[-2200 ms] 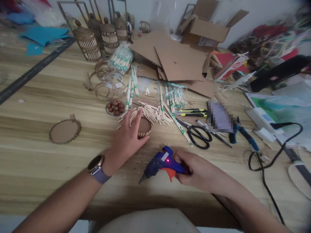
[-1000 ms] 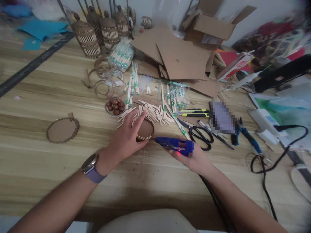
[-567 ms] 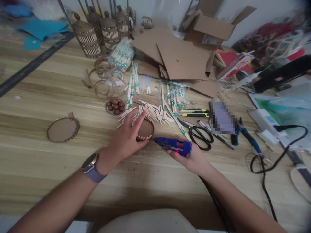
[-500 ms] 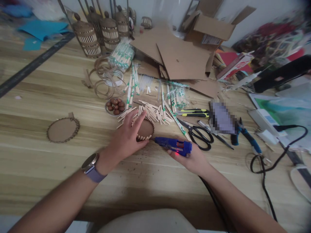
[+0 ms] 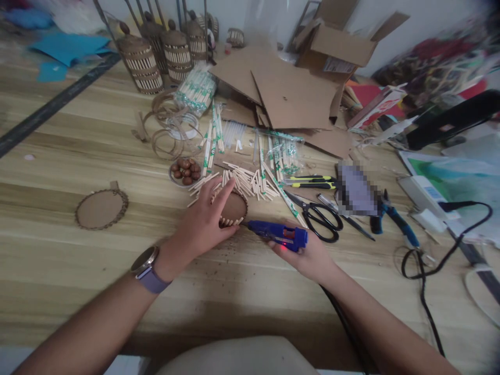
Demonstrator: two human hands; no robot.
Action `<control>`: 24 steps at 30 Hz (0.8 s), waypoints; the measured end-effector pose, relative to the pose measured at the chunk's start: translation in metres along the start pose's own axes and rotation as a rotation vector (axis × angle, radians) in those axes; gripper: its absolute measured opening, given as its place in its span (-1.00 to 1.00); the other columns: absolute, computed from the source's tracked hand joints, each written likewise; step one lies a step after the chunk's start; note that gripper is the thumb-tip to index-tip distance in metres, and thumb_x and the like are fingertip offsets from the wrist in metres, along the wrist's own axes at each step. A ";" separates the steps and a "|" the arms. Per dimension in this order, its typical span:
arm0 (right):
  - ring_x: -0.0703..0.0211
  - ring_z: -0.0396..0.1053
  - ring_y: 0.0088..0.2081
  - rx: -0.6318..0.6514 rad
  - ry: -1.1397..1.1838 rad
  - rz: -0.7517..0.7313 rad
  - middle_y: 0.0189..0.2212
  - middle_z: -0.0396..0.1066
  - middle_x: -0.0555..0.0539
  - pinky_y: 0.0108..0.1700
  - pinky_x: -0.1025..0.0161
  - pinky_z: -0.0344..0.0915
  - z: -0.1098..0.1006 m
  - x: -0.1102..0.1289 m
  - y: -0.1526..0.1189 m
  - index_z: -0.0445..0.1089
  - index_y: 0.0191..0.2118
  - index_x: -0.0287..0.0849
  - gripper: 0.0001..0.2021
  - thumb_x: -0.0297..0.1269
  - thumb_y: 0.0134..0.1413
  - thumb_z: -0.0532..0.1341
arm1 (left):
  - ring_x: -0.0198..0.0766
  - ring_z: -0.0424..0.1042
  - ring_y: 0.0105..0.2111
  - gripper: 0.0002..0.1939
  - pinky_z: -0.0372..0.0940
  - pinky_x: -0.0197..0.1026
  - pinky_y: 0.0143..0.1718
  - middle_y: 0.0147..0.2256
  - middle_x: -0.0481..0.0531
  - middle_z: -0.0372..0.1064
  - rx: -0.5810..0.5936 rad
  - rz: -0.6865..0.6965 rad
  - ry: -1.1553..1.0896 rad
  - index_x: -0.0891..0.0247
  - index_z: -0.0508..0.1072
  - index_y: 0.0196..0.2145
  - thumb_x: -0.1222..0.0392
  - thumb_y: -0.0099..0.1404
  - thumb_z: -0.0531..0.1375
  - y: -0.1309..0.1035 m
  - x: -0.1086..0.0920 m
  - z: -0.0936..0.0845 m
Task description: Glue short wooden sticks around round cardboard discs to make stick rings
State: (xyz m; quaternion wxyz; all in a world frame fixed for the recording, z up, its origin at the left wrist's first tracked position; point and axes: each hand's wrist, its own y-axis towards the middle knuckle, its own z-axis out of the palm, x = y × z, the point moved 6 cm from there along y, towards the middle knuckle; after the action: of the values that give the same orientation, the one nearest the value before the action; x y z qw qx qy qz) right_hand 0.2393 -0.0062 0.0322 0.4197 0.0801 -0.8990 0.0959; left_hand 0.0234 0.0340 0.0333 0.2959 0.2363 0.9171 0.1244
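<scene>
My left hand (image 5: 205, 216) grips the left side of a round cardboard base (image 5: 235, 207), with the thumb along its near edge. Short wooden sticks stand along that near rim, and my palm hides part of the base. In my right hand (image 5: 307, 255) is a blue hot glue gun (image 5: 277, 234) with a lit red light. Its nozzle points left and reaches the rim close to my left thumb. Just behind the base lies a loose pile of cut wooden sticks (image 5: 250, 179). A second cardboard disc (image 5: 101, 208) with a twisted edge rests on the table at left.
Black scissors (image 5: 322, 221), a yellow-black cutter (image 5: 312, 181) and blue pliers (image 5: 398, 221) lie to the right. A bowl of brown beads (image 5: 186, 172) stands behind my left hand. Farther back are cardboard sheets (image 5: 297, 99) and stick-walled lanterns (image 5: 140, 62). A black cord (image 5: 424, 291) runs at right.
The glue gun's nozzle has shifted very slightly left along the rim. My left hand stays in place on the cardboard base.
</scene>
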 end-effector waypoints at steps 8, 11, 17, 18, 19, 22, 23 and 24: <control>0.00 0.49 -0.31 -0.099 0.143 0.070 -0.37 0.53 -0.12 -0.30 0.16 0.42 -0.006 -0.005 0.001 0.43 -0.32 -0.12 -0.72 0.01 0.06 0.30 | 0.21 0.18 0.29 0.16 0.34 0.25 0.18 0.29 0.24 0.04 0.008 -0.010 -0.006 -0.04 -0.15 0.42 0.20 0.08 0.47 0.000 0.000 0.001; 0.10 0.44 -0.41 0.039 0.263 0.147 -0.44 0.48 -0.06 -0.38 0.22 0.38 -0.009 -0.007 0.000 0.41 -0.30 -0.13 -0.65 0.06 -0.02 0.36 | 0.22 0.16 0.30 0.18 0.31 0.27 0.21 0.28 0.26 0.06 0.000 0.002 -0.004 -0.01 -0.14 0.42 0.21 0.05 0.49 0.001 0.000 0.001; 0.29 0.27 -0.52 0.449 0.369 0.184 -0.48 0.39 0.04 -0.52 0.35 0.25 0.003 0.001 -0.007 0.34 -0.31 -0.16 -0.59 0.08 -0.01 0.39 | 0.25 0.17 0.29 0.18 0.35 0.26 0.17 0.28 0.28 0.06 0.001 -0.022 -0.001 0.00 -0.10 0.41 0.20 0.02 0.50 0.000 0.002 0.002; 0.30 0.27 -0.53 0.484 0.374 0.205 -0.48 0.38 0.03 -0.53 0.35 0.24 0.006 0.001 -0.007 0.34 -0.31 -0.16 -0.59 0.08 0.00 0.38 | 0.24 0.17 0.29 0.17 0.37 0.24 0.16 0.28 0.27 0.06 0.002 -0.024 -0.001 0.00 -0.10 0.41 0.20 0.03 0.50 0.000 0.002 0.002; 0.29 0.28 -0.52 0.513 0.373 0.223 -0.47 0.39 0.03 -0.51 0.34 0.25 0.009 0.001 -0.007 0.34 -0.31 -0.17 -0.60 0.07 0.01 0.37 | 0.23 0.17 0.29 0.16 0.37 0.23 0.15 0.28 0.27 0.07 0.001 -0.020 -0.001 -0.01 -0.10 0.41 0.20 0.04 0.49 0.000 0.002 0.001; 0.26 0.32 -0.45 0.545 0.341 0.224 -0.44 0.42 0.01 -0.42 0.34 0.25 0.013 0.004 -0.006 0.35 -0.30 -0.18 -0.66 -0.02 0.00 0.38 | 0.20 0.19 0.29 0.14 0.39 0.20 0.14 0.27 0.27 0.09 -0.001 -0.004 0.006 0.01 -0.10 0.41 0.19 0.06 0.48 0.000 0.000 0.000; 0.26 0.32 -0.43 0.533 0.325 0.214 -0.43 0.42 0.02 -0.41 0.34 0.24 0.012 0.006 -0.005 0.36 -0.28 -0.18 -0.67 -0.06 -0.01 0.39 | 0.20 0.19 0.29 0.14 0.40 0.19 0.13 0.27 0.27 0.09 0.001 -0.002 0.011 0.01 -0.10 0.41 0.19 0.06 0.48 0.000 0.000 0.000; 0.26 0.31 -0.43 0.506 0.299 0.202 -0.43 0.40 0.04 -0.40 0.35 0.22 0.011 0.006 -0.003 0.36 -0.25 -0.17 -0.68 -0.10 -0.02 0.39 | 0.20 0.19 0.28 0.13 0.41 0.18 0.12 0.27 0.27 0.09 0.003 -0.001 0.016 0.02 -0.10 0.40 0.19 0.06 0.48 0.000 0.000 0.000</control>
State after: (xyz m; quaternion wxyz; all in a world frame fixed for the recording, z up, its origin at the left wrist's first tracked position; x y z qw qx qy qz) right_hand 0.2281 -0.0125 0.0305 0.5022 0.0772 -0.7784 0.3687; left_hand 0.0232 0.0337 0.0329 0.2885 0.2352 0.9197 0.1246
